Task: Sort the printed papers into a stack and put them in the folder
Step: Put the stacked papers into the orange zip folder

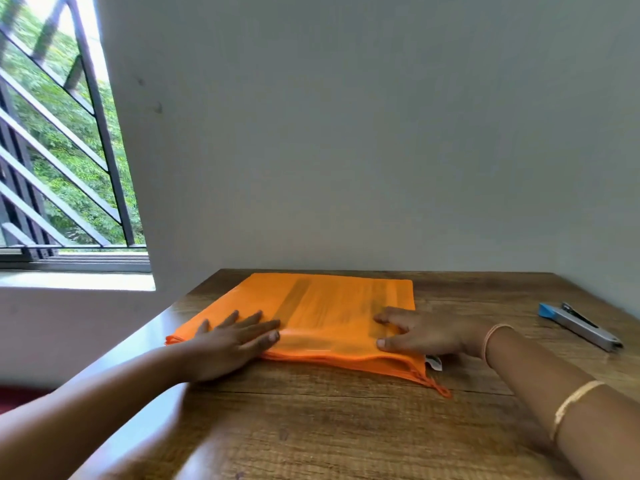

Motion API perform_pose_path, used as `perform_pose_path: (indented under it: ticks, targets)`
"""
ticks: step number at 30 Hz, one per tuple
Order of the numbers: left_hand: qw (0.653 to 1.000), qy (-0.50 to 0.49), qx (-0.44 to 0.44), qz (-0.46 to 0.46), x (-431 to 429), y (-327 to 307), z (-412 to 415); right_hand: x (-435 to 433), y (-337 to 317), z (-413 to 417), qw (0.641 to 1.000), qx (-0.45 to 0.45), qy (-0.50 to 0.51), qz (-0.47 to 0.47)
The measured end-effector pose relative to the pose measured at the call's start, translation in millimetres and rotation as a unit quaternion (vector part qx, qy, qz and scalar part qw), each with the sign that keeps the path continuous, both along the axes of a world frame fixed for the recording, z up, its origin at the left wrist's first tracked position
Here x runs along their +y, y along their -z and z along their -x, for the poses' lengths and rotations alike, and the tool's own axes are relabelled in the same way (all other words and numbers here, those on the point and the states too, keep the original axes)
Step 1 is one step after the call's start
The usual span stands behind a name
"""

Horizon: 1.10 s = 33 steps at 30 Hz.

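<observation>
head view: grainy wood table [311,427]. left hand [228,344] flat, fingers straight, pressing the thin translucent orange folder [346,362]; right hand [426,332] fingers bent on it, pinch unclear. papers [329,306] inside, print showing through. risk, likely: slick plastic slides, sheets creep out the near mouth.

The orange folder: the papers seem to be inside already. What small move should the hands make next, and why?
Probably close it: the right hand takes the zipper pull at the near right corner and draws it along the near edge, while the left hand presses the orange folder flat. Dark print shows through the cover, and that edge looks wavy, seemingly unzipped.
</observation>
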<state>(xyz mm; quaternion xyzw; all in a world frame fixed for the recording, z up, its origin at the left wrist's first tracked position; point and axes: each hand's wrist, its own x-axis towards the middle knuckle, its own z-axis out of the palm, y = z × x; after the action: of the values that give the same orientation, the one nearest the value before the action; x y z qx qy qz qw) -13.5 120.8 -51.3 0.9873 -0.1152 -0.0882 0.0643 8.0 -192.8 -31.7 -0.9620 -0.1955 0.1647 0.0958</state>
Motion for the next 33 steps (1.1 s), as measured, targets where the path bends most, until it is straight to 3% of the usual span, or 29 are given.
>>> perform_pose_path:
  ticks: [5,8,11,15,18,22,29,33]
  targets:
    - [0.986,-0.144,0.031,-0.081,20,-1,-3,2,0,0,0.993,0.029,-0.003,0.111]
    - [0.976,-0.174,0.050,-0.123,19,-4,-6,2,1,1,0.995,0.041,0.008,0.088]
    - [0.975,-0.147,-0.029,-0.165,-2,-6,-4,-5,1,4,0.998,0.056,0.033,-0.022]
    - [0.985,0.053,-0.166,-0.014,-61,-16,25,-17,-6,6,0.965,-0.001,0.102,-0.240]
    - [0.958,0.187,-0.217,0.017,-113,-17,47,-25,-10,3,0.945,-0.042,0.126,-0.299]
    - [0.920,0.296,-0.254,0.036,-160,-5,46,-28,-9,2,0.912,0.030,0.182,-0.365]
    - [0.912,0.289,-0.291,0.002,-186,8,31,-29,-8,2,0.886,0.101,0.221,-0.395]
    - [0.921,0.224,-0.260,0.182,-185,15,34,-35,-7,-1,0.847,0.172,0.272,-0.423]
